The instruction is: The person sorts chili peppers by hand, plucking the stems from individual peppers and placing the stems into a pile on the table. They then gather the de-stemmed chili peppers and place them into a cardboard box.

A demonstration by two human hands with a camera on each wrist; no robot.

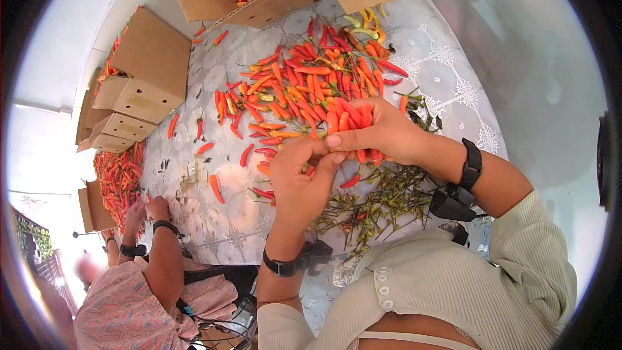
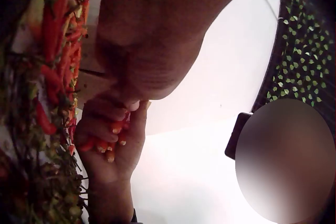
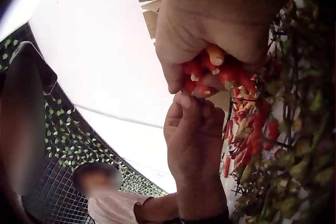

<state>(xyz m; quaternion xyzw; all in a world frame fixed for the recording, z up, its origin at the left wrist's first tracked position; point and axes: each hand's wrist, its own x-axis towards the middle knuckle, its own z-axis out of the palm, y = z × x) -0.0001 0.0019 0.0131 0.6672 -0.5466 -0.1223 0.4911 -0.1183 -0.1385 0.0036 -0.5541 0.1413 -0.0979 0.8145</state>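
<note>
My right hand [image 1: 392,133] grips a bunch of red and orange chilies [image 1: 350,115], the thumb lying across them. Their pale, stemless ends [image 3: 215,55] face my left hand in the right wrist view. My left hand [image 1: 298,178] is curled up against the bunch, thumb and finger pinched together at its lower end. From those fingers a thin dark stem [image 2: 93,71] sticks out in the left wrist view. Beyond both hands spreads a loose heap of chilies [image 1: 298,84]. Under my right forearm lies a pile of green stems [image 1: 382,207].
Cardboard boxes [image 1: 259,10] with chilies stand at the far edge of the patterned tablecloth [image 1: 207,233]. More boxes [image 1: 146,71] and a red chili heap [image 1: 120,178] are at left, where another person's hands [image 1: 155,207] work. Yellowish chilies [image 1: 366,23] and dark, withered bits [image 1: 424,113] lie at the back right.
</note>
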